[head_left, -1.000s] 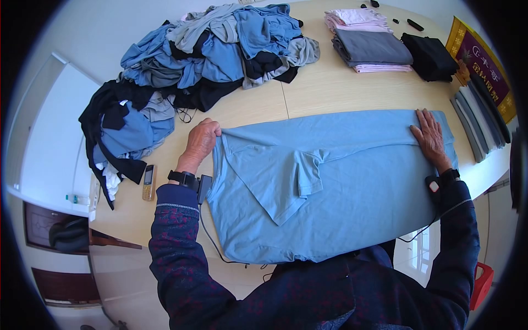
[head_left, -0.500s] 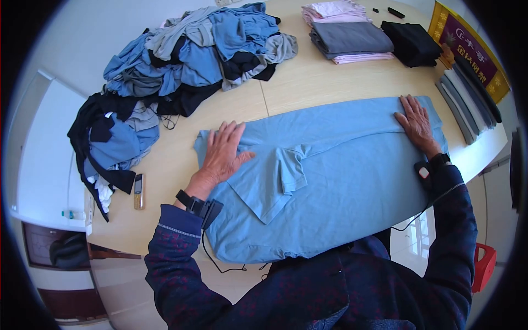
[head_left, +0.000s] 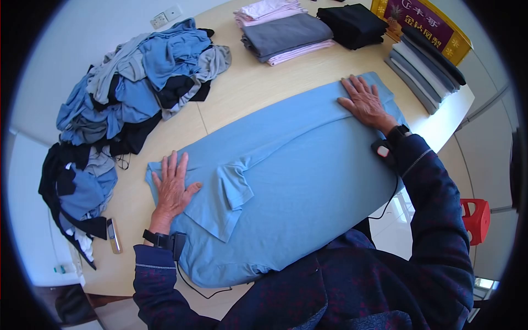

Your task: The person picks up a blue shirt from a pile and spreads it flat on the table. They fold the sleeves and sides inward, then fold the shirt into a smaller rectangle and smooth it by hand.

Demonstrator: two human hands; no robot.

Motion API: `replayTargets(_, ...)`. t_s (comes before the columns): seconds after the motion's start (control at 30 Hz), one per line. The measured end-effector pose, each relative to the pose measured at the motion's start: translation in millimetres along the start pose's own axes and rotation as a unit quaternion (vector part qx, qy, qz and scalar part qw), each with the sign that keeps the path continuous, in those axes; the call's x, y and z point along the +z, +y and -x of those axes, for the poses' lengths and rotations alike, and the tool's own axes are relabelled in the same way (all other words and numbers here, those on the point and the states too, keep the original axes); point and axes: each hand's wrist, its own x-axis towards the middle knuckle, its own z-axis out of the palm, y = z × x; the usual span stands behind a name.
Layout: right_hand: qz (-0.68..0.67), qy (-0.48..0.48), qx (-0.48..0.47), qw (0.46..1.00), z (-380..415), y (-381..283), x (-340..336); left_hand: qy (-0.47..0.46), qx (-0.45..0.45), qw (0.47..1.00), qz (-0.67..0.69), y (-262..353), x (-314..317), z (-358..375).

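- The left hand point(head_left: 171, 190) lies flat with its fingers spread, palm down on the folded shoulder end of the light blue shirt point(head_left: 297, 181); it grips nothing.
- The right hand point(head_left: 366, 103) is also open and flat, fingers spread, pressing the far hem end of the same shirt.
- The shirt lies spread on the desk point(head_left: 258, 88) between the two hands, with one short sleeve point(head_left: 234, 187) folded inward just beside the left hand.
- Each wrist carries a dark band with a small device; a thin cable runs from the left one.
- Beyond the left hand sits a loose heap of clothes point(head_left: 121, 99) in blue, grey and black.
- Left of the left hand a small phone point(head_left: 113, 235) lies on the desk.
- Beyond the right hand stand folded stacks point(head_left: 286, 33) in pink, grey and black.
- Near them lies a purple banner with a yellow border point(head_left: 423, 21); its gold characters are too small to read.
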Motion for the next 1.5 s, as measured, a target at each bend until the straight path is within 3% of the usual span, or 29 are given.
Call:
replayTargets(0.53, -0.025, 0.023, -0.010, 0.999, -61, -9, 6, -0.006, -0.037, 0.999, -0.005, -22, -6, -54)
replayTargets(0.67, -0.017, 0.080, -0.015, 0.997, -58, -14, 23, -0.010, -0.032, 0.998, -0.057, -6, -18, -49)
replayTargets(0.7, -0.007, 0.106, -0.022, 0.994, -63, -21, 27, 0.009, -0.022, 1.000, -0.010, 3, -21, -51)
replayTargets(0.77, 0.002, 0.083, -0.170, 0.982, -48, -59, 9, 0.046, 0.017, 0.995, 0.085, 26, -23, -53)
replayTargets(0.8, 0.040, 0.156, -0.212, 0.964, -46, -83, 18, 0.038, 0.034, 0.994, 0.093, 36, -21, -59)
replayTargets(0.83, -0.021, 0.201, -0.210, 0.957, -53, -104, 37, 0.032, 0.050, 0.993, 0.100, 45, -20, -64)
replayTargets(0.93, -0.109, 0.052, -0.209, 0.970, -51, -155, 20, 0.000, 0.060, 0.997, 0.048, 62, -7, -72)
replayTargets(1.0, -0.123, 0.058, -0.211, 0.968, -48, -157, 26, -0.002, 0.064, 0.998, 0.022, 63, 2, -71)
replayTargets(1.13, -0.117, 0.076, -0.220, 0.966, -55, -130, 37, 0.011, 0.074, 0.997, 0.013, 61, 6, -71)
replayTargets(1.23, -0.050, 0.089, -0.190, 0.976, -60, -67, 33, 0.010, 0.073, 0.997, 0.004, 63, 2, -72)
replayTargets(1.37, -0.025, 0.066, -0.029, 0.997, -59, 55, 16, 0.018, 0.080, 0.997, 0.007, 61, 4, -71)
replayTargets(1.43, -0.020, 0.046, 0.048, 0.998, -55, 84, 11, 0.020, 0.079, 0.997, 0.006, 60, 4, -70)
replayTargets(1.5, -0.044, 0.033, 0.056, 0.997, -47, 88, 3, 0.022, 0.076, 0.997, 0.003, 61, 5, -71)
